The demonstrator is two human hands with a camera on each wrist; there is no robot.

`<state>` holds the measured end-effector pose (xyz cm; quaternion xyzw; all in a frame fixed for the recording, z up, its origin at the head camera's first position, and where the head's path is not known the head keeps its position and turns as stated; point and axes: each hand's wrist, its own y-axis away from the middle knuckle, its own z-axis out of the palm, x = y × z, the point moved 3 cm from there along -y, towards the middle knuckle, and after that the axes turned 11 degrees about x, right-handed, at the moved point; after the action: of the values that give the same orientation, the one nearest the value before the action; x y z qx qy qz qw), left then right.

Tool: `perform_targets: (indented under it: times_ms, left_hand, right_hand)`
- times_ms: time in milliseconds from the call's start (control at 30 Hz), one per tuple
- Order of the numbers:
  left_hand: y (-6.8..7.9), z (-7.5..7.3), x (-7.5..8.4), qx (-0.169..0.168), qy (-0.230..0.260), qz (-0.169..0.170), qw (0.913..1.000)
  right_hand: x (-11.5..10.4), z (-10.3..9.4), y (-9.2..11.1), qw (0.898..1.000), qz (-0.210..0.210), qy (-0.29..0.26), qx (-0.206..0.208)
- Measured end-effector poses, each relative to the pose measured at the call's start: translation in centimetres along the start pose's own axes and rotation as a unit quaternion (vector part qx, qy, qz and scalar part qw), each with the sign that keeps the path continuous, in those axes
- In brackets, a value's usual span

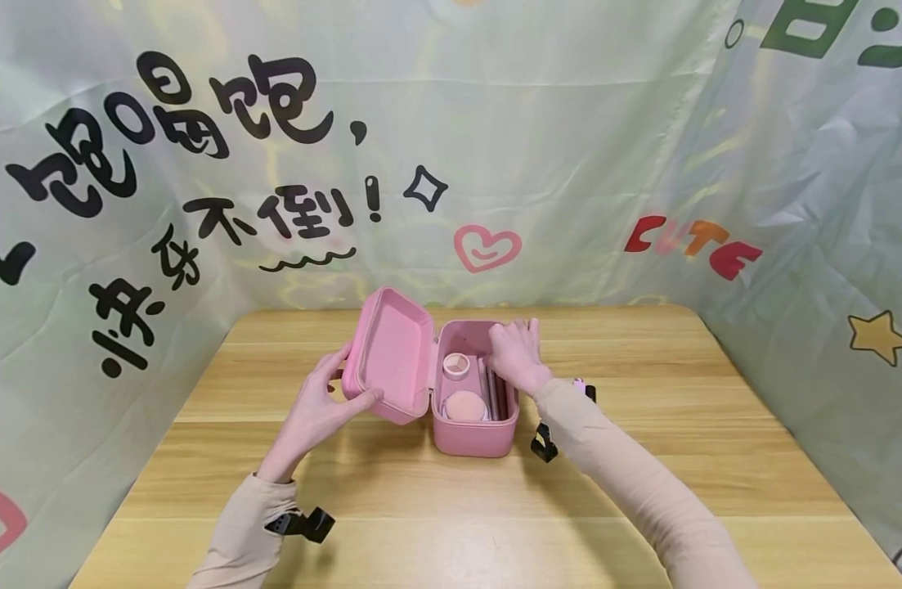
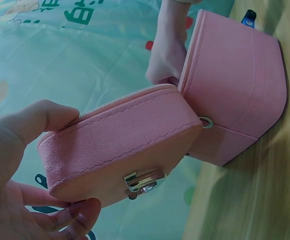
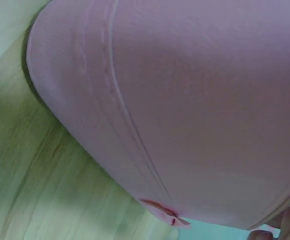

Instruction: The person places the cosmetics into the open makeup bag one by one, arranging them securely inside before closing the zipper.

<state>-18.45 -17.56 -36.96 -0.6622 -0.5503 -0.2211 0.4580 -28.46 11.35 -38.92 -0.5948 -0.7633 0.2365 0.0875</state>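
A pink cosmetic case point(image 1: 473, 440) stands on the table, its lid point(image 1: 399, 352) swung out to the left. My left hand point(image 1: 311, 413) grips that lid, thumb over the zipped rim and fingers beneath, as the left wrist view also shows. Over the case's right wall, my right hand point(image 1: 519, 356) reaches in with bent fingers; whatever lies at its fingertips is hidden. Inside the case are a small round pot point(image 1: 456, 366), a round pale-pink puff or compact point(image 1: 465, 406) and several slim upright items point(image 1: 493, 393). The case's side wall point(image 3: 195, 110) fills most of the right wrist view.
Beyond my right forearm, a small pink and black item point(image 1: 590, 392) is partly covered. A blue-tipped item point(image 2: 249, 19) shows behind the case in the left wrist view. The wooden table point(image 1: 451, 523) meets a printed cloth backdrop point(image 1: 568, 164) at its back and sides.
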Motion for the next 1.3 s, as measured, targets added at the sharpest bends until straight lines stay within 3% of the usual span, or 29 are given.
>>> perform_targets:
  times_ms: [133,267,367,500,600,700,800,900,1033,1300]
  left_hand:
    - [0.0,0.0,0.0,0.002,0.002,0.001,1.0000]
    - [0.0,0.0,0.0,0.003,0.005,0.005,1.0000]
    - [0.0,0.0,-0.1,0.004,0.007,0.006,0.9999]
    - [0.1,0.0,-0.1,0.007,0.007,0.001,0.9999]
    - [0.0,0.0,-0.1,0.006,0.007,0.000,1.0000]
    - [0.0,0.1,-0.2,0.006,0.006,0.000,1.0000]
    - [0.0,0.1,-0.2,0.006,0.009,0.000,0.9999]
    - [0.0,0.1,-0.1,0.005,0.012,0.000,0.9999]
    - [0.1,0.1,-0.1,0.006,0.012,0.002,0.9999]
    - [0.1,0.1,-0.1,0.007,0.014,0.006,0.9999]
  right_hand:
    - [-0.1,-0.8,0.1,0.999,-0.006,-0.011,0.036]
    - [0.1,-2.4,0.6,0.990,0.013,-0.084,0.110]
    - [0.9,-3.6,1.5,0.971,0.034,-0.163,0.172]
    - [3.1,-4.4,3.3,0.938,0.079,-0.260,0.216]
    - [5.1,-4.5,5.0,0.915,0.124,-0.302,0.238]
    - [7.3,-4.5,6.6,0.906,0.174,-0.304,0.237]
    - [9.3,-4.4,7.9,0.909,0.215,-0.299,0.195]
    - [10.9,-4.4,8.9,0.922,0.228,-0.280,0.139]
    - [12.9,-4.4,9.8,0.938,0.234,-0.245,0.071]
    - [15.0,-3.7,11.1,0.950,0.216,-0.223,-0.040]
